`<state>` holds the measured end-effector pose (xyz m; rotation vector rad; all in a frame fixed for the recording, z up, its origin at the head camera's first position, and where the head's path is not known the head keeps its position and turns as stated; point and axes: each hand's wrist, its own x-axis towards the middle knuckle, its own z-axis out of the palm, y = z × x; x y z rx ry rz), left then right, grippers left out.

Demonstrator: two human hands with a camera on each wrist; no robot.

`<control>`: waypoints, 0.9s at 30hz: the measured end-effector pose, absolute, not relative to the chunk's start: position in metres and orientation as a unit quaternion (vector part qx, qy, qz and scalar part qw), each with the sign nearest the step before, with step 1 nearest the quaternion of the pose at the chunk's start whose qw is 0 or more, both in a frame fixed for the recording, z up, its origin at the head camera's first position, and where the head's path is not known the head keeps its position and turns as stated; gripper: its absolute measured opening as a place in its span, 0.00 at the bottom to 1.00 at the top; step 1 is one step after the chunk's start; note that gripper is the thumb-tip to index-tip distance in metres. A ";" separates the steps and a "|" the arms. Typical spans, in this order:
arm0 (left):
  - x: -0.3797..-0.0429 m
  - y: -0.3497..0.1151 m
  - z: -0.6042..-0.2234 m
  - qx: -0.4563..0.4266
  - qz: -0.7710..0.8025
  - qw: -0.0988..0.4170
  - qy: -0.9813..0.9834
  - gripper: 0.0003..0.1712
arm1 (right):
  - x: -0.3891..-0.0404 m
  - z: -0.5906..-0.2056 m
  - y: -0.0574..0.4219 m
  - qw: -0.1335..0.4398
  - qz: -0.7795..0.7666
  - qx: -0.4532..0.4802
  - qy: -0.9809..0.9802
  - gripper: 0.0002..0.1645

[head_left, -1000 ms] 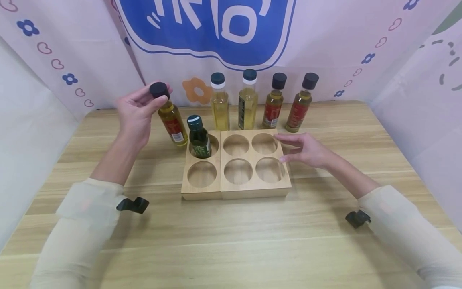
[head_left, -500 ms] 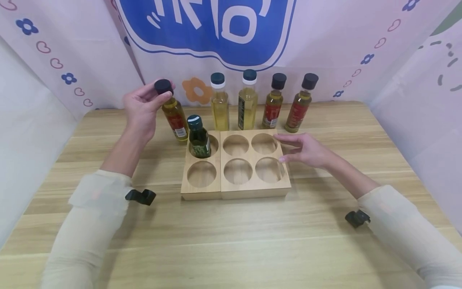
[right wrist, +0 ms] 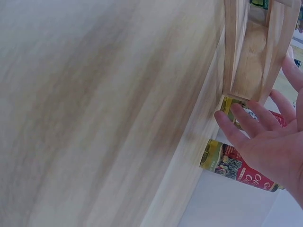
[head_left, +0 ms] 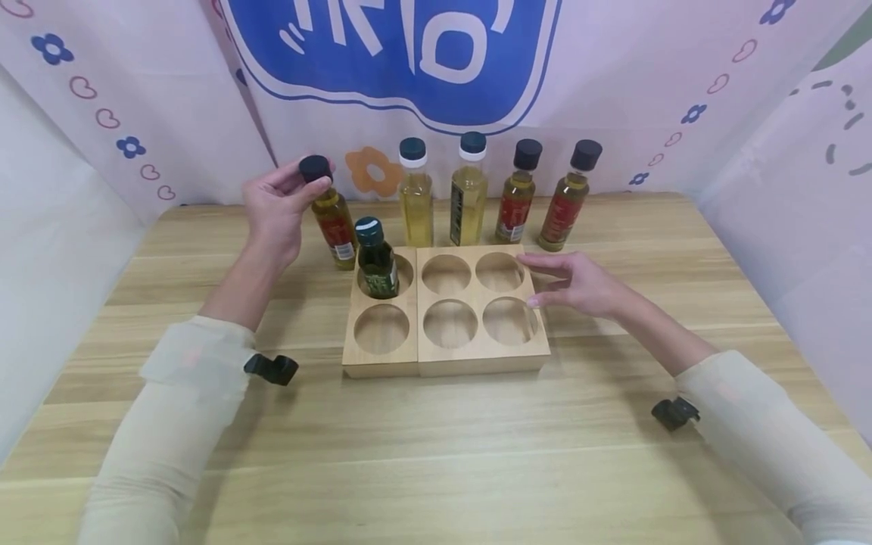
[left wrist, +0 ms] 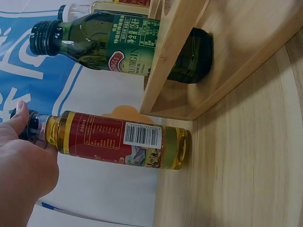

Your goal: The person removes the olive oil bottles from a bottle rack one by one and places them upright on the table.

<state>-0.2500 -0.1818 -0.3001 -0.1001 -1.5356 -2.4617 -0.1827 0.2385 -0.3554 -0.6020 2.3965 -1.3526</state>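
Observation:
My left hand (head_left: pixel 275 208) grips an oil bottle with a red label (head_left: pixel 337 231) at its black cap, thumb on the near side. The bottle stands nearly upright just beyond the rack's back left corner; its base is at or very near the tabletop. A wooden rack (head_left: pixel 482 352) with two rows of round holes sits mid-table. One dark green olive oil bottle (head_left: pixel 378 265) is in its back left hole, leaning slightly. My right hand (head_left: pixel 579 284) rests its fingertips against the rack's right side, its fingers extended in the right wrist view.
Behind the rack stand two pale oil bottles with green caps (head_left: pixel 415 200) and two red-labelled bottles with black caps (head_left: pixel 565 204). A printed cloth (head_left: pixel 613 91) hangs along the table's back edge. Bare wood tabletop (head_left: pixel 443 454) lies in front of the rack.
My left hand has moved a little to the right with the red-labelled bottle, bringing it closer to the rack's back left corner. The right hand and rack have stayed put.

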 end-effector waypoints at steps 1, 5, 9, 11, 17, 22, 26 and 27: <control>-0.251 -0.182 -0.301 -0.034 -0.840 0.119 -0.529 0.20 | -0.182 -0.355 0.238 0.162 -0.474 -0.210 0.840 0.44; -0.253 -0.180 -0.304 -0.033 -0.839 0.116 -0.531 0.21 | -0.183 -0.356 0.239 0.165 -0.476 -0.210 0.838 0.44; -0.256 -0.176 -0.304 -0.033 -0.840 0.117 -0.528 0.21 | -0.183 -0.357 0.239 0.164 -0.477 -0.210 0.837 0.44; -0.257 -0.175 -0.304 -0.034 -0.841 0.117 -0.527 0.22 | -0.184 -0.357 0.239 0.164 -0.478 -0.211 0.837 0.44; -0.257 -0.169 -0.302 -0.028 -0.844 0.112 -0.523 0.22 | -0.184 -0.357 0.239 0.163 -0.478 -0.212 0.837 0.44; -0.256 -0.164 -0.302 -0.025 -0.841 0.108 -0.530 0.19 | -0.184 -0.356 0.239 0.162 -0.479 -0.213 0.836 0.44; -0.255 -0.162 -0.302 -0.017 -0.835 0.107 -0.539 0.20 | -0.184 -0.357 0.238 0.162 -0.481 -0.216 0.834 0.43; -0.255 -0.161 -0.303 -0.016 -0.834 0.108 -0.541 0.20 | -0.184 -0.357 0.238 0.161 -0.481 -0.215 0.835 0.43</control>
